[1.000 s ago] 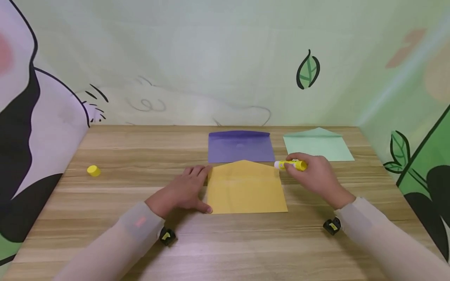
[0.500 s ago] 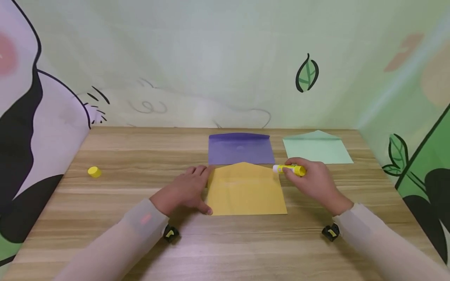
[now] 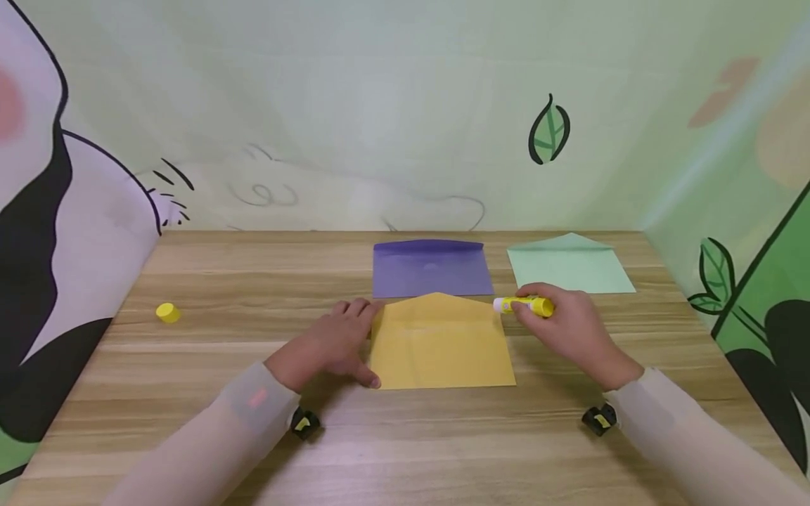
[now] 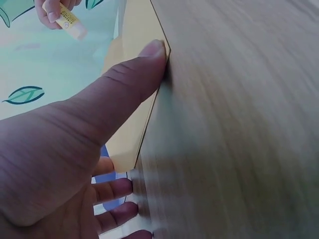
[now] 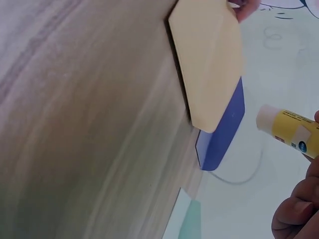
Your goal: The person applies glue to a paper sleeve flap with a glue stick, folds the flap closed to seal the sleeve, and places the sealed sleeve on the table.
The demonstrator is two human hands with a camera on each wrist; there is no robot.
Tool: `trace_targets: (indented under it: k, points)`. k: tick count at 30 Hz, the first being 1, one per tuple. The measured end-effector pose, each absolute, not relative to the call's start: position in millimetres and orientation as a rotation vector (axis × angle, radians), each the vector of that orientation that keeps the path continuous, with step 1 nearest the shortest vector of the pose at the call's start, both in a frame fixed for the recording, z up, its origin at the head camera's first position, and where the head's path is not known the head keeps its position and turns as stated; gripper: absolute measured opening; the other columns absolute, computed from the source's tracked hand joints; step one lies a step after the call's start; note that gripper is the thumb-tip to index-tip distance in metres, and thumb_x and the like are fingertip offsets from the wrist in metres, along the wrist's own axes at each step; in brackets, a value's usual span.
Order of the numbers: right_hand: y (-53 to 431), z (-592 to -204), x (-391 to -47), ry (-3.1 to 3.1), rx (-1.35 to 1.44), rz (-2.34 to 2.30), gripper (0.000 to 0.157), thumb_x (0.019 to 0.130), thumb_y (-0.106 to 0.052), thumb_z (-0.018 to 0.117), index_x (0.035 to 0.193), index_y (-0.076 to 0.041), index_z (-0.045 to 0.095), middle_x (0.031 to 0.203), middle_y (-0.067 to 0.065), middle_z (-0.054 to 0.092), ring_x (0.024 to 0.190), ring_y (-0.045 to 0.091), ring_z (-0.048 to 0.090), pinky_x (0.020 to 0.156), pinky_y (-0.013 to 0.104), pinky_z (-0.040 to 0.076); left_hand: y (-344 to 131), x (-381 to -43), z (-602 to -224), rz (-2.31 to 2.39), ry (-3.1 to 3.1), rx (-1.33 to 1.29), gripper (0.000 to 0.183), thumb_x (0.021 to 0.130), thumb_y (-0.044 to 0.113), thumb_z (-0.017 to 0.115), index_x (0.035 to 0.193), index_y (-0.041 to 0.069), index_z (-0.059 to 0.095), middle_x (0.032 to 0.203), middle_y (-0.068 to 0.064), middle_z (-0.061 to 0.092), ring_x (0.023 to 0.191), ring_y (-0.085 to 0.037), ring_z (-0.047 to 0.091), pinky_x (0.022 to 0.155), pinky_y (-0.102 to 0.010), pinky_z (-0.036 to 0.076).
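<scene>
A yellow envelope [image 3: 443,351] lies on the table with its pointed flap spread away from the person. The left hand [image 3: 335,344] rests at its left edge; in the left wrist view the thumb [image 4: 134,67] presses on the near corner and the other fingers are spread along the side. Uncapped, a yellow glue stick [image 3: 525,306] is pinched between thumb and fingers of the right hand [image 3: 572,327], its white end pointing left at the flap's right corner. In the right wrist view the glue stick [image 5: 291,130] appears held above the tabletop.
Behind the yellow envelope lies a purple envelope [image 3: 433,270], and a mint green envelope [image 3: 572,267] is to its right. A yellow cap [image 3: 168,313] stands at the table's left side. A printed cloth wall [image 3: 316,112] borders the wooden table [image 3: 405,450] at the back.
The right hand, with the glue stick, has shifted only slightly near the flap's right corner. The left hand stays at the envelope's left edge; the view itself has moved a little.
</scene>
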State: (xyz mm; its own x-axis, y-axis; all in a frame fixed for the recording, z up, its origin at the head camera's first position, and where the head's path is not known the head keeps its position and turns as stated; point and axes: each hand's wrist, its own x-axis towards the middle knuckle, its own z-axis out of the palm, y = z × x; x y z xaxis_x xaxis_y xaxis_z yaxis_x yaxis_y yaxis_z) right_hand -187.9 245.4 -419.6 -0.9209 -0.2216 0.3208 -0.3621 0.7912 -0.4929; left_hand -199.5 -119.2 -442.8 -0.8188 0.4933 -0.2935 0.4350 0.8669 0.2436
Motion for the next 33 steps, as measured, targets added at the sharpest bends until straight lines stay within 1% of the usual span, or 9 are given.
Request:
trace_targets:
  k: [5, 12, 16, 19, 23, 25, 28, 31, 33]
  points:
    - [247.6, -417.2, -187.0, -2.744, 0.451, 0.793, 0.018, 0.092, -0.031, 0.071, 0.102, -0.015, 0.075, 0.055, -0.007, 0.044, 0.048, 0.009, 0.036, 0.045, 0.025, 0.033, -121.9, -194.5, -443.5, 0.248, 2.713, 0.737, 0.13, 0.064, 0.06, 0.088, 0.159, 0.004, 0.019, 0.153, -0.02, 0.038, 0.139, -0.042, 0.037, 0.109, -0.053, 0.042]
    - [249.0, -418.7, -183.4, -2.696, 0.483, 0.779, 0.015, 0.09, -0.025, 0.073, 0.099, -0.014, 0.075, 0.054, -0.009, 0.041, 0.049, 0.007, 0.034, 0.046, 0.025, 0.033, -124.7, -186.5, -446.8, 0.253, 2.764, 0.786, 0.119, 0.069, 0.06, 0.085, 0.157, 0.007, 0.024, 0.151, -0.017, 0.041, 0.137, -0.038, 0.043, 0.1, -0.052, 0.049]
    - [250.1, -418.5, -182.9, -2.664, 0.493, 0.772, 0.013, 0.089, -0.024, 0.074, 0.098, -0.013, 0.075, 0.056, -0.008, 0.048, 0.049, 0.007, 0.036, 0.045, 0.024, 0.034, -127.2, -181.4, -449.1, 0.292, 2.794, 0.866, 0.108, 0.074, 0.056, 0.084, 0.153, 0.005, 0.032, 0.146, -0.018, 0.045, 0.129, -0.037, 0.051, 0.099, -0.051, 0.049]
    - [250.7, -417.9, -183.0, -2.658, 0.491, 0.775, 0.013, 0.089, -0.025, 0.074, 0.098, -0.015, 0.075, 0.057, -0.007, 0.05, 0.05, 0.007, 0.037, 0.045, 0.024, 0.034, -129.2, -177.4, -449.7, 0.289, 2.804, 0.903, 0.1, 0.078, 0.055, 0.081, 0.152, 0.006, 0.035, 0.144, -0.018, 0.045, 0.123, -0.036, 0.056, 0.098, -0.051, 0.05]
    - [251.9, -417.6, -182.9, -2.668, 0.48, 0.776, 0.014, 0.09, -0.027, 0.074, 0.099, -0.016, 0.076, 0.055, -0.007, 0.048, 0.049, 0.007, 0.037, 0.045, 0.025, 0.034, -130.6, -173.5, -450.4, 0.244, 2.823, 0.931, 0.094, 0.081, 0.055, 0.078, 0.151, 0.008, 0.038, 0.145, -0.017, 0.045, 0.116, -0.037, 0.059, 0.094, -0.053, 0.051]
    - [252.4, -417.7, -182.7, -2.676, 0.475, 0.777, 0.015, 0.09, -0.028, 0.074, 0.099, -0.016, 0.076, 0.056, -0.007, 0.048, 0.049, 0.007, 0.037, 0.045, 0.025, 0.034, -130.0, -172.2, -450.5, 0.218, 2.821, 0.941, 0.091, 0.082, 0.054, 0.077, 0.15, 0.007, 0.039, 0.148, -0.018, 0.043, 0.118, -0.039, 0.058, 0.094, -0.055, 0.051]
    - [253.0, -418.0, -182.3, -2.696, 0.47, 0.775, 0.017, 0.091, -0.029, 0.073, 0.1, -0.016, 0.076, 0.055, -0.007, 0.047, 0.049, 0.008, 0.036, 0.045, 0.025, 0.033, -127.3, -170.6, -450.5, 0.195, 2.798, 0.953, 0.088, 0.085, 0.052, 0.076, 0.149, 0.003, 0.041, 0.154, -0.018, 0.039, 0.128, -0.042, 0.052, 0.096, -0.058, 0.049]
    - [253.8, -419.2, -181.9, -2.716, 0.462, 0.776, 0.018, 0.091, -0.03, 0.073, 0.101, -0.015, 0.076, 0.055, -0.007, 0.045, 0.049, 0.008, 0.036, 0.045, 0.025, 0.033, -124.3, -169.5, -449.1, 0.175, 2.775, 0.961, 0.084, 0.087, 0.049, 0.074, 0.148, 0.001, 0.043, 0.155, -0.016, 0.04, 0.137, -0.039, 0.046, 0.1, -0.059, 0.047]
    - [254.4, -420.2, -181.7, -2.724, 0.457, 0.772, 0.018, 0.091, -0.03, 0.072, 0.101, -0.015, 0.076, 0.055, -0.007, 0.043, 0.049, 0.007, 0.036, 0.045, 0.025, 0.033, -123.7, -169.3, -449.4, 0.16, 2.773, 0.97, 0.082, 0.088, 0.049, 0.073, 0.147, 0.0, 0.044, 0.154, -0.015, 0.042, 0.139, -0.036, 0.044, 0.1, -0.058, 0.046]
